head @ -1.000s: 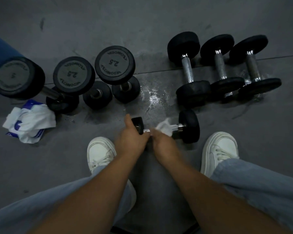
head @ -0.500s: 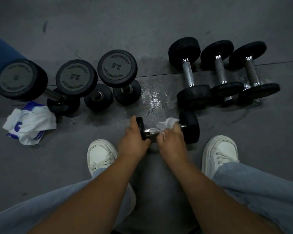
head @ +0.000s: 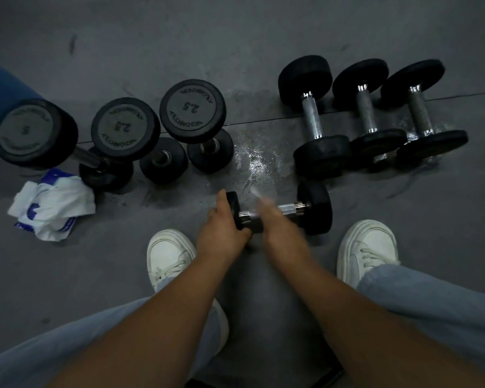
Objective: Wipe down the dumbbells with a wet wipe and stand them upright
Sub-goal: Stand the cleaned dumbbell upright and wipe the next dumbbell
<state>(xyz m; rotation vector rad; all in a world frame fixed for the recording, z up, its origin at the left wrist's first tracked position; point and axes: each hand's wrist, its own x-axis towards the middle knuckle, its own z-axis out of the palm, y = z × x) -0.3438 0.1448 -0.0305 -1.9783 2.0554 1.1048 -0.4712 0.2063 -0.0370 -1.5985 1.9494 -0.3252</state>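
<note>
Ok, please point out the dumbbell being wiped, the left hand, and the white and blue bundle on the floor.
dumbbell being wiped (head: 315, 208): head view, its right black weight.
left hand (head: 221, 228): head view, back of the hand.
white and blue bundle (head: 56, 203): head view, its white crumpled middle.

Floor (head: 235, 37): dark grey, scuffed | seam (head: 263, 120): thin line crossing left to right | wet patch (head: 259, 161): glistening | light: dim

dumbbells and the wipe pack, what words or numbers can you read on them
"2.5", "TECHNOGYM": right upright dumbbell, top face
"2.5", "TECHNOGYM": middle upright dumbbell, top face
"5", faint: left upright dumbbell; lettering too dim
wipe pack: blue print unreadable
</note>
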